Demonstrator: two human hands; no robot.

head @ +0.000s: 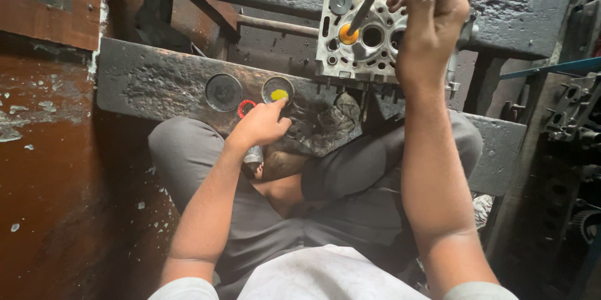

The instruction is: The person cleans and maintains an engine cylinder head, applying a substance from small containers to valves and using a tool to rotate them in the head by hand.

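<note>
Sitting cross-legged behind a dark, pitted metal beam (156, 84) that serves as worktop, the person works a cylinder head (357, 56), a pale cast block full of round ports, resting at the beam's far right end. The right hand (429, 6) is closed around the top of a slim dark tool (363, 11), whose lower end sits on an orange disc (348, 35) in one port. It looks like valve lapping, with this seat in hand and the neighbouring ports open and bare, so most seems left. The left hand (261, 125) has its fingers curled and the forefinger out, dipping into a small round tin (278, 90) of yellow paste; a second, dull grey tin (223, 92) and a red ring (245, 108) lie just beside it.
</note>
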